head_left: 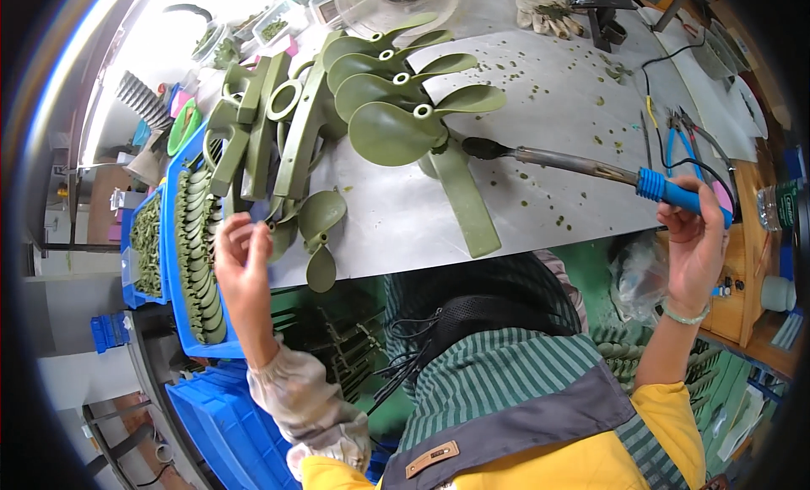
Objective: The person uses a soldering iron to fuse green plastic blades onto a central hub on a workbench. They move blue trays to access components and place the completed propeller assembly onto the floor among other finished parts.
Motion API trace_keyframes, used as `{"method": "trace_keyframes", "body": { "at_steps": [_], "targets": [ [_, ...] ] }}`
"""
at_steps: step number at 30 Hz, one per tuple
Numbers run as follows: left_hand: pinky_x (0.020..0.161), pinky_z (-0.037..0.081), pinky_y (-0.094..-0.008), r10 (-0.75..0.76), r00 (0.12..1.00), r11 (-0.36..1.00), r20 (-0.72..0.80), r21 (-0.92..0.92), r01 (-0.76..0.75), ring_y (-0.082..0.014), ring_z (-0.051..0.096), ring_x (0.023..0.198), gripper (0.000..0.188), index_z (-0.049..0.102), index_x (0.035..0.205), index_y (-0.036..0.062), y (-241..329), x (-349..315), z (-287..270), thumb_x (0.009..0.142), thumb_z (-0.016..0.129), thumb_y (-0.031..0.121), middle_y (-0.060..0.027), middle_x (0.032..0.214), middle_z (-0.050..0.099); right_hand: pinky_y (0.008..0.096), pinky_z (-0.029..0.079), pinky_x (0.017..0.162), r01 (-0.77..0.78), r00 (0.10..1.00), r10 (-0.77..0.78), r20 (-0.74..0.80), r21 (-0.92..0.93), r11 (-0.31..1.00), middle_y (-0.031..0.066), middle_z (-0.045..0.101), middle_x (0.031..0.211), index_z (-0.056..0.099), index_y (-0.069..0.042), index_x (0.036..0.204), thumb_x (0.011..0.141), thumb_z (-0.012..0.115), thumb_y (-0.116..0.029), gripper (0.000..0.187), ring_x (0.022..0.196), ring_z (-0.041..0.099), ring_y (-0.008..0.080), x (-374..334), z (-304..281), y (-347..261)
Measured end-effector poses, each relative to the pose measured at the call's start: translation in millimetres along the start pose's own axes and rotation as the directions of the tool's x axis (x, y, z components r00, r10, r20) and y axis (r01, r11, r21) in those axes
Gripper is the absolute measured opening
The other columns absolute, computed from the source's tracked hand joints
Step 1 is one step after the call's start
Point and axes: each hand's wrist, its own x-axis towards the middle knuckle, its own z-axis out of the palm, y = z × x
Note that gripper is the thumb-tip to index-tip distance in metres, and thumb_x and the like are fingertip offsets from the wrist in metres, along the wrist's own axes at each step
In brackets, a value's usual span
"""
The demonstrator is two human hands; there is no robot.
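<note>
The long hand tool with a blue handle, ribbed at its collar, slants over the table, its bare metal shaft stained brownish in places and ending in a dark, blackened, flattened tip; that tip lies just beside the nearest olive-green, smooth, matt propeller, though whether the two touch I cannot tell. The propeller has a broad rounded blade to the left, a narrower one to the right and a pale-holed round hub between them, with a flat olive-green bar slanting from below it toward the table's near edge. More propellers of the same shape stand in a row behind it. The right hand is closed around the blue handle. The left hand, its fingers curled, is beside a small olive-green two-bladed piece; whether it grips anything I cannot tell. Left of these, a blue plastic tray holds a column of curved green pieces. Small green scraps dot the pale grey tabletop, and blue-handled pliers lie toward the right.
</note>
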Motion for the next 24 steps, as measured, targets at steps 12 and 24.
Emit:
{"method": "trace_keyframes", "body": {
  "at_steps": [12, 24],
  "targets": [
    [0.080, 0.051, -0.0258, -0.063, 0.974, 0.997, -0.219, -0.057, 0.051, -0.0123, 0.061, 0.088, 0.021, 0.060, 0.110, -0.0048, -29.7, -71.6, 23.1, 0.091, 0.059, 0.002, -0.0085, 0.099, 0.066, 0.0269, 0.058, 0.068, -0.026, 0.999, 0.026, -0.019, -0.019, 0.999, 0.0115, 0.066, 0.085, 0.060, 0.006, 0.100, 0.094, 0.053, -0.025, 0.033, 0.070, 0.067, 0.0157, -2.9, -1.1, -3.8],
    [0.071, 0.056, -0.0232, -0.140, 0.969, 0.772, 0.204, -0.590, 0.235, -0.0107, 0.065, 0.083, 0.026, 0.058, 0.114, -0.0026, 54.1, -45.7, 77.0, 0.090, 0.062, 0.005, -0.0072, 0.096, 0.068, 0.0310, 0.060, 0.067, -0.010, 0.998, 0.009, 0.068, 0.010, 1.000, 0.0135, 0.066, 0.088, 0.062, 0.008, 0.097, 0.095, 0.050, -0.021, 0.031, 0.071, 0.068, 0.0198, -18.8, 1.1, -13.7]
  ]
}}
